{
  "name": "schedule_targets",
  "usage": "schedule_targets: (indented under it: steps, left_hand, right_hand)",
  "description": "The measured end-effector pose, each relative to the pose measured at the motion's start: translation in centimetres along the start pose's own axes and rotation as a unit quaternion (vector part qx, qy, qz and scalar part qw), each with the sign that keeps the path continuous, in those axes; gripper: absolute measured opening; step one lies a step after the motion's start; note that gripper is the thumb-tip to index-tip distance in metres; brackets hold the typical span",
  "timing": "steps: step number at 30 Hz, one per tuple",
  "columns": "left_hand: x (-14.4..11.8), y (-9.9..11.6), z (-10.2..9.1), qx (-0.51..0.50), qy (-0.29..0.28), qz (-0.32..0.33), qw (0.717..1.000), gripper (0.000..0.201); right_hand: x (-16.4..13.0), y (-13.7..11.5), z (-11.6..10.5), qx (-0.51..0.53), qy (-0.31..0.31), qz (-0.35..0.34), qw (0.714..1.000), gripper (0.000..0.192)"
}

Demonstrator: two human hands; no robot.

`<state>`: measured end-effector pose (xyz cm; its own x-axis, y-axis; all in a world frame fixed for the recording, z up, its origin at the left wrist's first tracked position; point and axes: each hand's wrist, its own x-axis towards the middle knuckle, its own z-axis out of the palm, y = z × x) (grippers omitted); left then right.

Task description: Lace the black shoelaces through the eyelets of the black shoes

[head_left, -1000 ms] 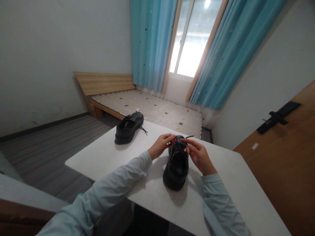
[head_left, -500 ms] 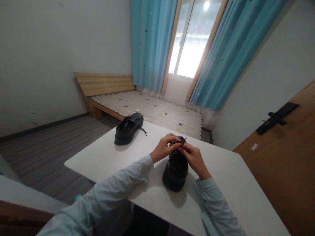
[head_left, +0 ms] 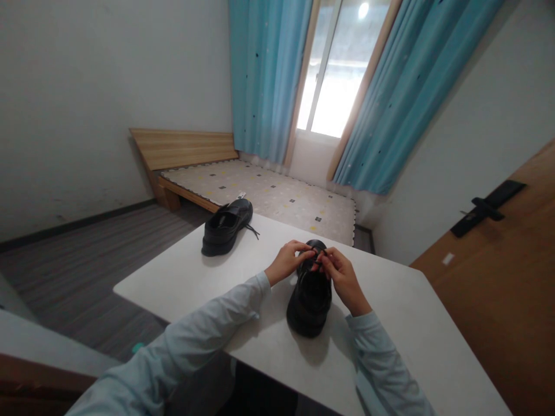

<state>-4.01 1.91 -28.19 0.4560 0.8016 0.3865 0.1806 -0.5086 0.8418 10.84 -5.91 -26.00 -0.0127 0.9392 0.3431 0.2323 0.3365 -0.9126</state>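
Note:
A black lace-up shoe [head_left: 309, 306] stands on the white table in front of me, its heel toward me and toe pointing away. Over its front part, my left hand [head_left: 291, 260] pinches the dark shoelace [head_left: 318, 253] between thumb and fingers. From the other side my right hand [head_left: 340, 271] is closed on the lace too, its fingertips just above the tongue. The fingers partly hide the lace and the toe. Farther off to the left sits a second black shoe [head_left: 221, 238], with its lace ends trailing onto the table.
The white table [head_left: 411, 323] has its far edge close to a bed [head_left: 269, 185] with a patterned mattress. A wooden door [head_left: 498, 277] with a black handle is at the right. Blue curtains [head_left: 269, 75] hang beside the window [head_left: 338, 75].
My hands have shifted slightly over the shoe and my fingertips have drawn a little apart, showing more of the toe. Both shoes stay in place.

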Motion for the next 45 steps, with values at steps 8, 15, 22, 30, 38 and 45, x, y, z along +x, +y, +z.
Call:
schedule_targets:
  steps: [8,15,22,30,38,45]
  left_hand:
    - [-0.2,1.2,-0.6,0.0,0.096,-0.017,0.995,0.031]
    - [-0.6,1.9,-0.7,0.012,-0.02,0.035,0.999,0.034]
    - [-0.6,1.9,-0.9,-0.038,-0.071,0.05,0.996,0.033]
    - [-0.7,1.8,-1.0,-0.002,-0.042,0.083,0.996,0.023]
    - [-1.0,1.7,-0.5,0.03,-0.025,0.085,0.996,0.016]
    - [-0.9,1.6,-0.3,0.053,-0.006,0.064,0.997,0.027]
  right_hand:
    - [0.3,0.5,0.1,0.061,0.044,0.022,0.997,0.017]
    - [0.3,0.4,0.2,0.063,0.067,0.027,0.995,0.02]
    - [0.2,0.6,0.0,0.049,0.076,0.018,0.996,0.021]
    - [0.2,0.7,0.1,0.039,0.096,0.005,0.995,0.02]
    - [0.3,1.0,0.0,0.084,0.098,0.015,0.992,0.02]
    - [0.2,1.2,-0.1,0.096,0.092,0.018,0.991,0.022]
